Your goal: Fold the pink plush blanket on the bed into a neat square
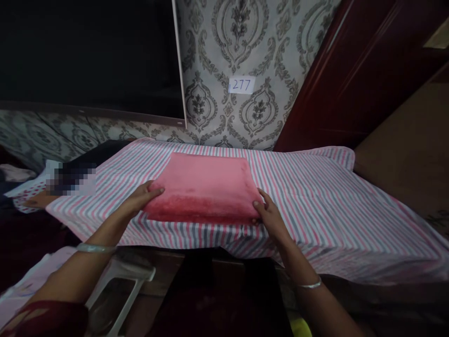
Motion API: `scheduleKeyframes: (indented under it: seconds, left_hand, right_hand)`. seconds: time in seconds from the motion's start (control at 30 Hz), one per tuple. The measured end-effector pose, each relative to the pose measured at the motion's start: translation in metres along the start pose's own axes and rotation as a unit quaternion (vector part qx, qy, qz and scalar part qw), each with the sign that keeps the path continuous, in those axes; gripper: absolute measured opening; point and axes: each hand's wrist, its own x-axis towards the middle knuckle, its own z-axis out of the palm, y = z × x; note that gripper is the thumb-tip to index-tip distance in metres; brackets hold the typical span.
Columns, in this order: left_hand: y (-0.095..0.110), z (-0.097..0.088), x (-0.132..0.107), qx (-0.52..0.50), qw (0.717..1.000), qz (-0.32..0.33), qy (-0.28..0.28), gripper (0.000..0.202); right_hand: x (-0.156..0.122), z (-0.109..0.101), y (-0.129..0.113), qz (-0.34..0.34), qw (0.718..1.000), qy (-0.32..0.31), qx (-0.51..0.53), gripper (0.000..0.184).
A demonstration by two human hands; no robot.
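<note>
Head view: left hand [142, 199], right hand [270, 215], grips half open on opposite edges of a folded pink towel [203, 187]

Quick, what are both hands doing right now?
Left hand: open, resting on the folded pink cloth, no clear grip.
Right hand: fingers curled at its edge; grip cannot be told.

Folded towel [205, 187] on apparent bedsheet [333, 220], wall [242, 47] behind
</note>
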Motion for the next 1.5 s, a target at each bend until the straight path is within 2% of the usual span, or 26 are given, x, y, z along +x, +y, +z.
scheduleKeyframes:
  seconds: [0.07, 0.13, 0.2, 0.27, 0.33, 0.37, 0.47, 0.53, 0.6, 0.67, 0.77, 0.9, 1.0, 1.2, 1.5]
  left_hand:
    - [-0.004, 0.002, -0.002, 0.000, 0.999, 0.016, -0.028, 0.065]
    - [-0.009, -0.001, -0.004, 0.006, 0.999, -0.004, -0.051, 0.069]
    - [-0.013, -0.008, -0.002, 0.046, 0.998, -0.027, -0.037, 0.075]
    - [-0.013, -0.016, 0.004, 0.118, 0.993, -0.005, 0.023, 0.083]
    - [-0.008, -0.016, 0.014, 0.212, 0.972, 0.075, 0.075, 0.084]
    - [-0.003, -0.012, 0.021, 0.261, 0.954, 0.123, 0.079, 0.083]
    - [0.021, 0.021, 0.045, 0.402, 0.889, 0.219, 0.021, 0.079]
    - [0.041, 0.054, 0.064, 0.482, 0.846, 0.226, -0.032, 0.075]
    - [0.058, 0.086, 0.083, 0.535, 0.815, 0.220, -0.046, 0.073]
    - [0.066, 0.109, 0.099, 0.569, 0.794, 0.211, -0.036, 0.071]
    - [0.055, 0.126, 0.114, 0.607, 0.770, 0.193, -0.025, 0.067]
    - [0.022, 0.128, 0.121, 0.615, 0.766, 0.189, -0.009, 0.066]
    - [0.008, 0.129, 0.122, 0.619, 0.761, 0.193, 0.009, 0.068]
    - [0.003, 0.134, 0.125, 0.623, 0.757, 0.196, 0.023, 0.067]
    - [0.001, 0.133, 0.125, 0.612, 0.761, 0.213, 0.032, 0.066]
  right_hand:
    - [-0.001, 0.000, 0.005, 0.001, 1.000, 0.003, -0.017, 0.084]
    - [-0.001, -0.004, 0.012, 0.021, 0.999, -0.008, -0.050, 0.083]
    - [0.002, -0.012, 0.016, 0.008, 0.992, -0.013, -0.127, 0.080]
    - [0.006, -0.019, 0.012, -0.062, 0.967, 0.009, -0.247, 0.074]
    - [0.014, -0.018, -0.001, -0.161, 0.920, 0.045, -0.354, 0.068]
    - [0.020, -0.012, -0.011, -0.207, 0.897, 0.053, -0.387, 0.066]
    - [0.049, 0.026, -0.047, -0.288, 0.853, 0.009, -0.435, 0.063]
    - [0.076, 0.059, -0.068, -0.277, 0.836, -0.030, -0.473, 0.063]
    - [0.105, 0.085, -0.081, -0.223, 0.825, -0.040, -0.517, 0.061]
    - [0.130, 0.100, -0.083, -0.165, 0.818, -0.024, -0.550, 0.059]
    - [0.153, 0.103, -0.065, -0.137, 0.811, 0.009, -0.569, 0.056]
    - [0.162, 0.095, -0.031, -0.170, 0.809, 0.030, -0.562, 0.054]
    - [0.164, 0.092, -0.019, -0.175, 0.812, 0.025, -0.556, 0.053]
    - [0.172, 0.091, -0.013, -0.187, 0.810, 0.025, -0.555, 0.051]
    - [0.167, 0.093, -0.015, -0.190, 0.807, 0.034, -0.558, 0.050]
